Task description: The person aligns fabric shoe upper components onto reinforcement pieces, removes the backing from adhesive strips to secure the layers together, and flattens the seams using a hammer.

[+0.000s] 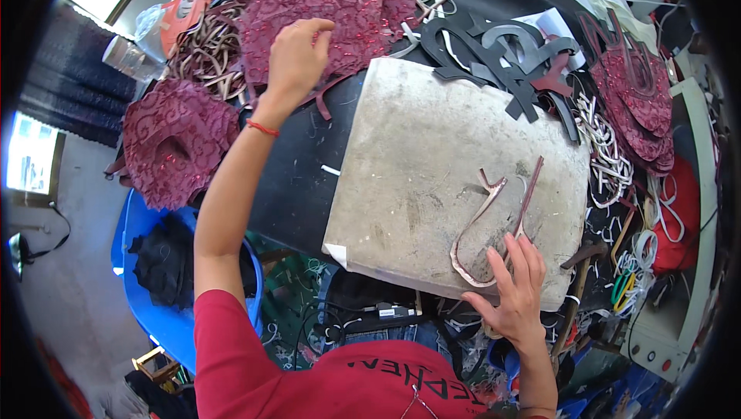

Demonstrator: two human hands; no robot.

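My left hand (pixel 299 56) is raised over a pile of maroon lace pieces with shiny red specks (pixel 347 2). Its fingers are loosely bent, thumb and forefinger stand apart, and I see nothing held. On the pale worn board (pixel 417 157) lies a thin maroon strap piece with pale edges (pixel 467 226), curved into a hook shape. My right hand (pixel 513 288) spreads its fingers at the board's near right edge. Its fingertips rest at or just over the strap's near part; whether they touch it I cannot tell.
Another maroon lace stack (pixel 181 141) lies at the left, above a blue tub (pixel 154 295) with dark cloth. Black and grey cut straps (pixel 502 56) overlap the board's far edge. Further right are more lace pieces (pixel 633 103), white strips (pixel 606 149) and a red bag (pixel 679 218).
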